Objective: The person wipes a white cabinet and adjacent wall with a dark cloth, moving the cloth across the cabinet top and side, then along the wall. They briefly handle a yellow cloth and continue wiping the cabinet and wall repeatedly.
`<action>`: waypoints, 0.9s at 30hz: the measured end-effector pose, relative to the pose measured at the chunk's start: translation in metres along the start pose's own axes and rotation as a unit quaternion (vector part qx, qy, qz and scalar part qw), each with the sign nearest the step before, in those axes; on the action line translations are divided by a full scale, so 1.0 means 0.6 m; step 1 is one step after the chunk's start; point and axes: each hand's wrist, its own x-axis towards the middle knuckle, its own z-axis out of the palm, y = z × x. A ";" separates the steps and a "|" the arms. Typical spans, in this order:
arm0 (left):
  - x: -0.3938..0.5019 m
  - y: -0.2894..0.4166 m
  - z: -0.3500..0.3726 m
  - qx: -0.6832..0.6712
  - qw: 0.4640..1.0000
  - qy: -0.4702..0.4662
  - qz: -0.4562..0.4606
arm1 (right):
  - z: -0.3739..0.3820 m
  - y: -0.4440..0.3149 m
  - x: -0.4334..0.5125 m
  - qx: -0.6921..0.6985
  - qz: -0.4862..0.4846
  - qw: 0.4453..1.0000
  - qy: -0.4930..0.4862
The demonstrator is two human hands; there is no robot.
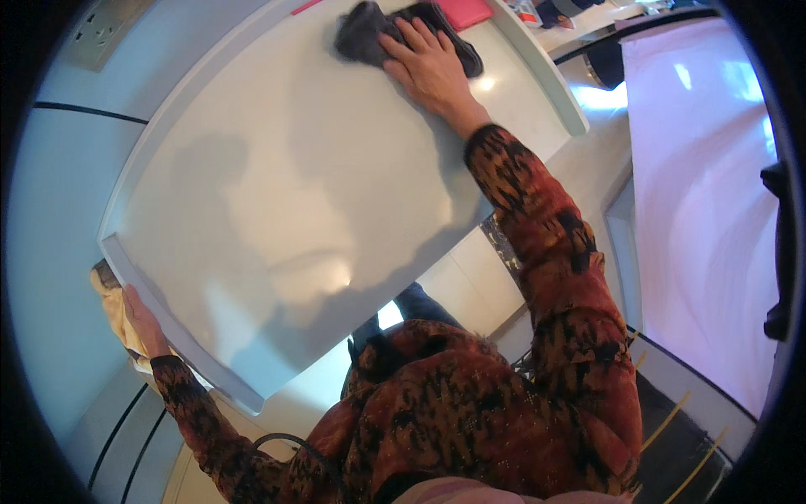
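My right hand lies on a dark grey cloth or garment near the far edge of a white table with a raised rim. Its fingers are spread a little over the dark fabric, palm down; whether they grip it cannot be seen. At the lower left, my left hand rests against the outer side of the table's raised left rim, beside a yellowish cloth item. The thumb and fingers of that hand are partly hidden.
A pink item lies at the far edge beside the dark fabric. Small objects stand on a surface beyond the right rim. A pale pink sheet hangs or lies at the right. A wall socket is at the upper left.
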 end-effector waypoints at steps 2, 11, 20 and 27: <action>0.010 -0.014 -0.003 -0.004 1.000 0.007 0.000 | -0.031 0.027 -0.060 -0.013 0.018 1.000 -0.007; 0.047 -0.073 0.013 0.072 0.987 -0.010 0.143 | -0.099 0.084 -0.206 -0.120 0.235 0.964 -0.036; -0.064 0.090 0.084 -0.029 0.994 0.034 0.096 | -0.167 -0.304 -0.314 0.179 -0.001 0.976 -0.123; -0.067 0.105 0.086 -0.007 0.993 0.030 0.117 | -0.169 -0.567 -0.305 0.370 -0.233 0.886 -0.156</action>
